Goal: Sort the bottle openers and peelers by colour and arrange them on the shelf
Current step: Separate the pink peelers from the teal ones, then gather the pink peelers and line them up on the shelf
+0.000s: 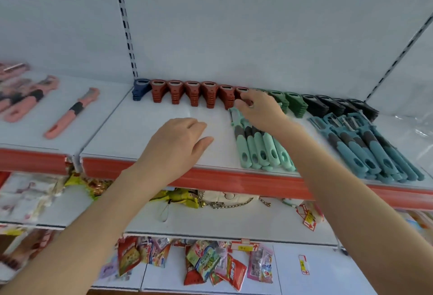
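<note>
Heads of mint peelers (pixel 260 151) behind right hand (pixel 261 109); pink peelers (pixel 16 105) edge-cut.

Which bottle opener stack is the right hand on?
The rightmost red stack, beside the green stacks: the right hand grips it, while the other red stacks stand untouched.

Both arms are up. The left forearm (pixel 93 219) and the right forearm (pixel 346 182) both cross the red front edge of the shelf (pixel 145 130). The left hand (pixel 178 147) sits palm down just past that edge, near the shelf's middle, fingers loosely bent, thumb splayed right, holding nothing. Whether it touches the surface can't be told. The right hand (pixel 260 109) stretches further, to the back edge, fingers curled and pinching a red-brown bottle opener (pixel 240 93).
</note>
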Motion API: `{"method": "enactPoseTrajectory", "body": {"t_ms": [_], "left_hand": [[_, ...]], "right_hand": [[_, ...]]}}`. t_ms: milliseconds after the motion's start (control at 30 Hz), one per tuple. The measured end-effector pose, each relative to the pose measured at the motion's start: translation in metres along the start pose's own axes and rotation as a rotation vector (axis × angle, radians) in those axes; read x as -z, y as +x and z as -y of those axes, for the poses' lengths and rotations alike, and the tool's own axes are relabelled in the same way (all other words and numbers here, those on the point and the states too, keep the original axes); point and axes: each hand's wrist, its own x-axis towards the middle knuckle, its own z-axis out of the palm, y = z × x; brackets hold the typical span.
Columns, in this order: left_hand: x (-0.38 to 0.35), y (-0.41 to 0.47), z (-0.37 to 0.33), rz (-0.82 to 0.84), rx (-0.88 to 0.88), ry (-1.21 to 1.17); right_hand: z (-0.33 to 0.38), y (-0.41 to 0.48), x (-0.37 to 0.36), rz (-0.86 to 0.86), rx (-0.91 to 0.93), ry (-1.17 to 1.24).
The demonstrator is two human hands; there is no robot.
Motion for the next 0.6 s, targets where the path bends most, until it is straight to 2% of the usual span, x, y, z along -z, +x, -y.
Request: {"method": "enactPoseTrajectory", "body": {"t_ms": [333,600], "left_hand": [[0.046,-0.071,0.093,-0.022,0.208,0.059],[0.074,-0.128,0.209,-0.104,0.206,0.063]], "right_hand": [[0.112,0.027,-0.062,0.080,0.210,-0.016],[0.224,0.039,-0.133,0.141,0.191,0.079]]}}
